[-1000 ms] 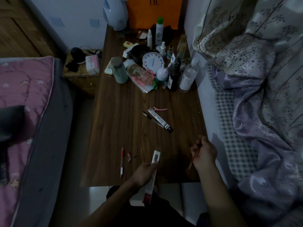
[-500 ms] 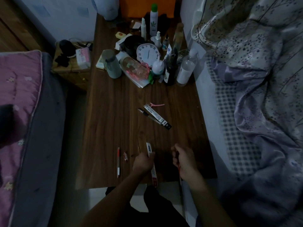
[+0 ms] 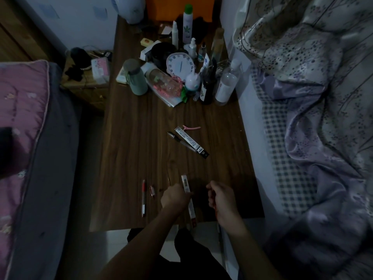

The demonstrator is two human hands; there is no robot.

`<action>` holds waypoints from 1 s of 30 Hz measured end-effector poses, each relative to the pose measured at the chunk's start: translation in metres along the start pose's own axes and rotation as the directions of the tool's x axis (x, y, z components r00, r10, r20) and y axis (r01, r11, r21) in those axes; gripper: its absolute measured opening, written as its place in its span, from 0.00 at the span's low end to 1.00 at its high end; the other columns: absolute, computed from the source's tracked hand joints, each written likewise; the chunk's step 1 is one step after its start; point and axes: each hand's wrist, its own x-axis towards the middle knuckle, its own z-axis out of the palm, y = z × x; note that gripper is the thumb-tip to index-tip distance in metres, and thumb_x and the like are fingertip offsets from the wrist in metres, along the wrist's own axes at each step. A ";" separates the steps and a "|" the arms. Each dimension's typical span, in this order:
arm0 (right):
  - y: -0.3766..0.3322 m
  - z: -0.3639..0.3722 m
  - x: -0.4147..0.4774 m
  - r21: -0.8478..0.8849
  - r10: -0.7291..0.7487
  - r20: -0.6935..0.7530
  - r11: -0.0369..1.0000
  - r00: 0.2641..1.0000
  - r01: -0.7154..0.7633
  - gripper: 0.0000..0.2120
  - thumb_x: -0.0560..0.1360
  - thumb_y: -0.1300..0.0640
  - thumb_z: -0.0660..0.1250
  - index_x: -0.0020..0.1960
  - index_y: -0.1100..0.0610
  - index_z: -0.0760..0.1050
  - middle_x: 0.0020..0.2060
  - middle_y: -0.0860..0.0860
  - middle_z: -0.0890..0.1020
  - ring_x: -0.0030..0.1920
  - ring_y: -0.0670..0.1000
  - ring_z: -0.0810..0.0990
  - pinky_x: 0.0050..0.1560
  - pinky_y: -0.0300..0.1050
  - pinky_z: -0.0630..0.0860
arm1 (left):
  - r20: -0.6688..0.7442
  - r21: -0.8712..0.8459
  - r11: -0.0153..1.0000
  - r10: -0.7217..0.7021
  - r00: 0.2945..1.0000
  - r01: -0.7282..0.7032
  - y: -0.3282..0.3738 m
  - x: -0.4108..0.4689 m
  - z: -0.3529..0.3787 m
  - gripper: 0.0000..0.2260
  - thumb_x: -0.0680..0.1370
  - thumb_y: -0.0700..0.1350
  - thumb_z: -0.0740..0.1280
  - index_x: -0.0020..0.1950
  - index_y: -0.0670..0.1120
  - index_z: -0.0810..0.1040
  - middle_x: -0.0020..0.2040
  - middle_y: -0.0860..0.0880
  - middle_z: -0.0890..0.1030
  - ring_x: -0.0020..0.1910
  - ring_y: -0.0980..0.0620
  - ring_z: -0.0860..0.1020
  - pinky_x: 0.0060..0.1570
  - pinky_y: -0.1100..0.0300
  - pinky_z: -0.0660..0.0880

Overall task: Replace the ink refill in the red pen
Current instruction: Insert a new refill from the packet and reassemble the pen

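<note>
The red pen [image 3: 143,197] lies near the bench [image 3: 129,150] front edge, a small pen piece [image 3: 152,192] beside it. The left hand [image 3: 175,197] grips a long refill packet [image 3: 188,199] that sticks past the edge. The right hand [image 3: 221,196] is a closed fist; something thin and red [image 3: 216,209] peeks out beneath. The middle of the bench is bare.

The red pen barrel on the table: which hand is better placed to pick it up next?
Left. The left hand is nearer the red pen barrel, though it holds the refill packet; the right hand is farther away.
</note>
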 end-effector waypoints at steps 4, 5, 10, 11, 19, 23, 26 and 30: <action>0.002 0.001 -0.001 -0.015 -0.012 -0.010 1.000 1.000 0.012 0.11 0.81 0.52 0.63 0.47 0.58 0.80 0.29 0.48 0.76 0.28 0.46 0.72 0.31 0.41 0.69 | -0.101 0.049 0.999 0.015 0.995 -0.010 -0.004 -0.007 -0.005 0.13 0.75 0.58 0.67 0.45 0.48 0.80 0.34 0.55 0.78 0.32 0.56 0.78 0.30 0.61 0.74; 0.004 0.001 -0.001 -0.016 -0.012 -0.015 1.000 1.000 0.012 0.11 0.81 0.52 0.63 0.47 0.58 0.80 0.29 0.48 0.76 0.29 0.46 0.72 0.31 0.42 0.69 | -0.120 0.051 0.999 0.019 0.993 -0.013 -0.004 -0.010 -0.008 0.12 0.76 0.57 0.66 0.45 0.48 0.79 0.31 0.56 0.76 0.30 0.59 0.75 0.28 0.62 0.71; 0.002 0.010 -0.007 0.064 -0.010 -0.015 0.998 1.000 0.011 0.09 0.80 0.54 0.64 0.49 0.58 0.80 0.34 0.51 0.78 0.33 0.48 0.75 0.36 0.44 0.72 | -0.043 -0.120 0.974 0.188 0.981 -0.192 -0.006 -0.033 -0.010 0.12 0.80 0.55 0.61 0.43 0.51 0.79 0.30 0.56 0.77 0.27 0.62 0.77 0.25 0.69 0.68; 0.000 0.014 -0.008 0.089 -0.008 -0.016 0.996 1.000 0.009 0.09 0.79 0.54 0.65 0.49 0.58 0.80 0.36 0.52 0.79 0.36 0.49 0.76 0.38 0.44 0.73 | -0.011 -0.190 0.957 0.221 0.975 -0.219 -0.006 -0.040 -0.010 0.13 0.80 0.55 0.61 0.42 0.51 0.79 0.30 0.56 0.78 0.27 0.64 0.78 0.24 0.72 0.68; -0.005 0.030 -0.015 0.128 -0.046 0.017 0.991 0.999 0.043 0.06 0.77 0.53 0.68 0.48 0.55 0.82 0.43 0.55 0.82 0.43 0.52 0.80 0.39 0.46 0.75 | 0.077 -0.525 0.828 0.276 0.958 -0.197 -0.024 -0.079 -0.021 0.17 0.81 0.54 0.61 0.46 0.43 0.82 0.40 0.47 0.85 0.38 0.55 0.81 0.44 0.56 0.76; 0.003 0.035 -0.022 -0.033 -0.123 -0.004 0.992 0.992 0.123 0.04 0.77 0.51 0.69 0.45 0.49 0.81 0.45 0.53 0.84 0.45 0.53 0.83 0.40 0.46 0.77 | 0.051 -0.553 0.800 0.312 0.949 -0.234 -0.030 -0.090 -0.031 0.17 0.81 0.52 0.60 0.48 0.41 0.81 0.38 0.48 0.82 0.35 0.57 0.76 0.40 0.59 0.72; 0.005 0.038 -0.029 -0.104 -0.168 0.020 0.980 0.986 0.169 0.03 0.77 0.54 0.69 0.45 0.48 0.81 0.44 0.51 0.85 0.45 0.52 0.84 0.40 0.46 0.78 | 0.050 -0.594 0.773 0.310 0.949 -0.221 -0.032 -0.096 -0.041 0.14 0.82 0.49 0.60 0.49 0.42 0.82 0.40 0.46 0.84 0.37 0.58 0.79 0.39 0.63 0.74; 0.006 0.042 -0.037 -0.130 -0.204 0.092 0.968 0.975 0.215 0.04 0.77 0.56 0.69 0.45 0.50 0.82 0.44 0.49 0.86 0.46 0.51 0.85 0.43 0.47 0.80 | 0.010 -0.627 0.743 0.308 0.951 -0.233 -0.033 -0.100 -0.049 0.13 0.81 0.46 0.62 0.39 0.52 0.82 0.31 0.56 0.81 0.31 0.61 0.78 0.34 0.64 0.73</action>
